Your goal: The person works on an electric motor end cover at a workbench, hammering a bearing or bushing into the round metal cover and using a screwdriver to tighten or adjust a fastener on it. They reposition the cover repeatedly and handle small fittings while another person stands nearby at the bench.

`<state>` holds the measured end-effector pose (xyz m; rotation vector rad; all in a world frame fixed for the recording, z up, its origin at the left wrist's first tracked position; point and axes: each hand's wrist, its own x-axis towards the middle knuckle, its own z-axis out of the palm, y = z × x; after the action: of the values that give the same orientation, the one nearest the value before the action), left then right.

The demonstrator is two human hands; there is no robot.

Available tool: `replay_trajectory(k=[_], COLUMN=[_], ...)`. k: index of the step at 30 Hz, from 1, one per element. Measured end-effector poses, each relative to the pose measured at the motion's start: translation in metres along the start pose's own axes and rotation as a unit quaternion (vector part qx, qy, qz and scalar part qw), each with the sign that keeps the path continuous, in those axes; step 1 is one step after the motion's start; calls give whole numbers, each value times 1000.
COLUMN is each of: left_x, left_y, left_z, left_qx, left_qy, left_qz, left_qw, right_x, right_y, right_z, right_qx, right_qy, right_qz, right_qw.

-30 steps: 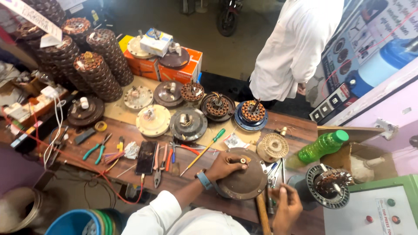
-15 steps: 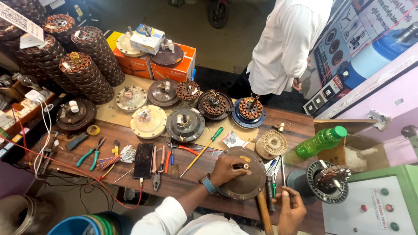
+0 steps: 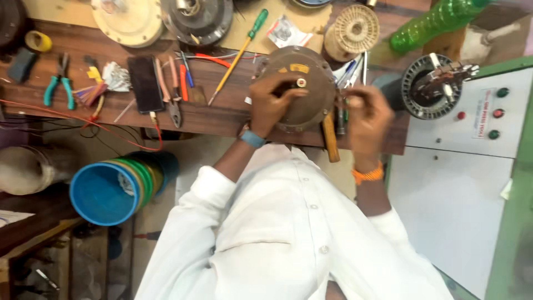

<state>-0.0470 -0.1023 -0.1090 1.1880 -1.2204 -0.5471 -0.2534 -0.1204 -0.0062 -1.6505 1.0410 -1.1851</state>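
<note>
The round brown motor housing (image 3: 302, 86) sits at the surface's (image 3: 211, 119) near edge, the left hand (image 3: 272, 103) on it, fingers pinching at its centre hub. At three o'clock, touching its rim, the right hand (image 3: 363, 119) clenches a dark tool, blurred. A yellow label marks the housing's top.

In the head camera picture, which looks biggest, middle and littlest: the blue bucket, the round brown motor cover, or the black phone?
1. Blue bucket, though it sits nearer the camera, so it's unsure.
2. Round brown motor cover, under the left hand.
3. Black phone.
</note>
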Motion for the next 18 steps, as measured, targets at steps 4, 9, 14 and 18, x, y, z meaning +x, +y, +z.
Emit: replay_trajectory(k=[4,9,14,18], left_x=[-33,-66,-53,-9], left_y=[0,15,51,49], left_z=[-38,-81,-111,-108], left_qx=[-177,-202,114,266], left_qy=[88,151,-61,-158], left_qz=[-108,-125,104,209], left_qw=[974,960,986,928], right_x=[37,57,84,97], right_y=[4,36,34,-17], right_z=[61,112,103,60], right_qx=[15,-54,365,451], right_qy=[-119,-69,99,-3], right_qz=[-108,-86,168,176], right_qw=[987,992,910,875])
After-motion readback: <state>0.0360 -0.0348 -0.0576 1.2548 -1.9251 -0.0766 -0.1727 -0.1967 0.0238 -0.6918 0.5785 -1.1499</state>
